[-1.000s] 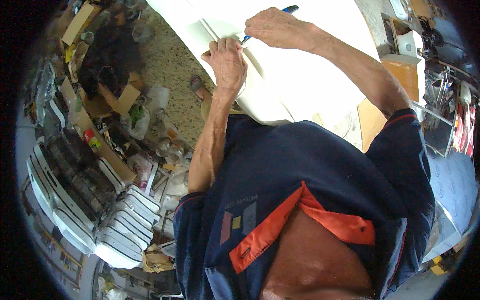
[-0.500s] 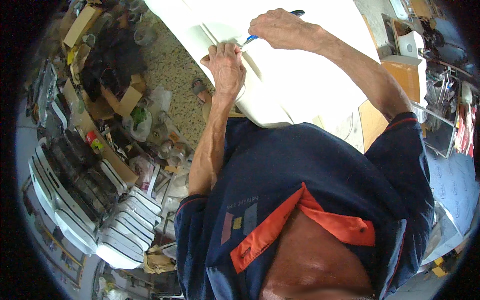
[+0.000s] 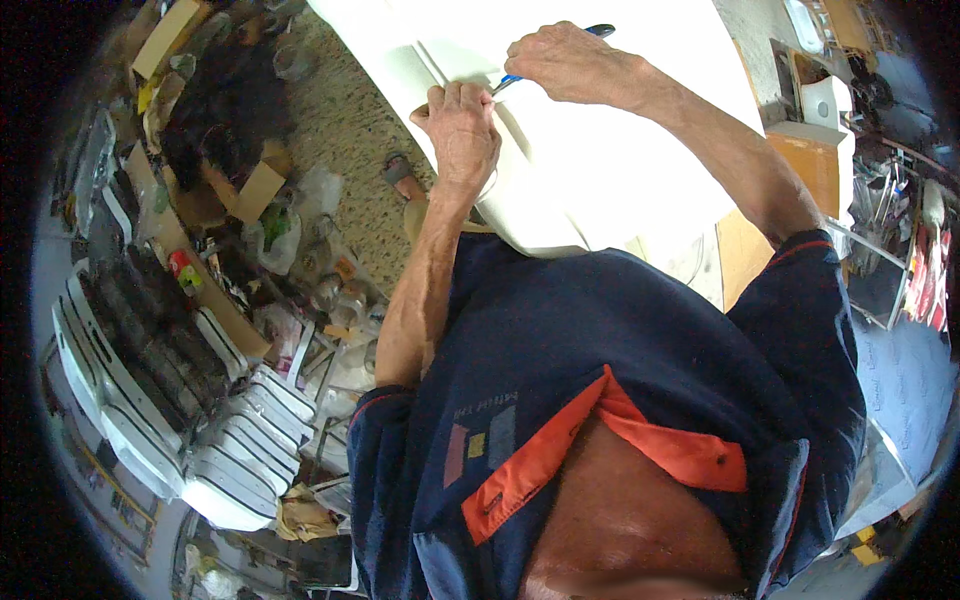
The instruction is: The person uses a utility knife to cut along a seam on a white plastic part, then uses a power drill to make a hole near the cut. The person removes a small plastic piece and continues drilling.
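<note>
A large white moulded panel (image 3: 620, 150) with a long raised rib lies in front of me, overexposed in places. My right hand (image 3: 570, 65) is closed around a hand tool (image 3: 512, 79) with a blue and black handle and a thin metal tip. Its exact kind is hidden by my fist. The tip points down-left and meets the fingertips of my left hand (image 3: 463, 135). That hand rests on the panel near its left edge, fingers curled and pressed together. Whatever small thing they pinch cannot be made out. A thin pale strand curves beside the wrist.
White, dark-edged panels (image 3: 235, 460) are stacked at the lower left. Cardboard pieces (image 3: 258, 192), plastic bags (image 3: 275, 240) and jars clutter the left floor. My sandalled foot (image 3: 402, 175) stands on the speckled floor. A cardboard box (image 3: 810, 160) and a metal frame (image 3: 880, 270) stand at the right.
The view has shifted slightly, so hands and panel sit a little further right. Both hands keep nearly the same pose, with the tool tip still at my left fingertips.
</note>
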Motion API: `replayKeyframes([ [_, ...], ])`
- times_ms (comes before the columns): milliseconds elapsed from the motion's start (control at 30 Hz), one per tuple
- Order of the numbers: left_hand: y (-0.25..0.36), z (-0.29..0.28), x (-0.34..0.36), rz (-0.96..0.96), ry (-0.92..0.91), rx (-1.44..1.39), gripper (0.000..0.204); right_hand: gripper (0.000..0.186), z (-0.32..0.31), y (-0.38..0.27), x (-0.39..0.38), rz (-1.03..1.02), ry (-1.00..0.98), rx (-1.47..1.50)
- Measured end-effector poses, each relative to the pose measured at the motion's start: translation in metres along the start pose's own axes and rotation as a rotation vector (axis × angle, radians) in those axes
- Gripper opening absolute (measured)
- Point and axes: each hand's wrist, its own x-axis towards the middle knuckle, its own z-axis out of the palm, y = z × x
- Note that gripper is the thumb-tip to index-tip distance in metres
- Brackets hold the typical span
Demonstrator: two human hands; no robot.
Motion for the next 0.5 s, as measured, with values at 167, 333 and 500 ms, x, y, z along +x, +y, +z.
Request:
replayKeyframes([
  [167,0.000,0.000,0.001,-0.019,-0.017,0.014,0.015,0.012,-0.005,0.000,0.001,-0.023,0.016,-0.028],
  [333,0.000,0.001,0.000,-0.015,-0.020,0.006,0.015,0.015,-0.010,-0.001,0.005,-0.063,-0.008,-0.013],
  [500,0.000,-0.001,0.000,-0.012,-0.011,-0.023,0.015,0.013,-0.011,0.002,0.008,-0.045,-0.086,-0.019],
])
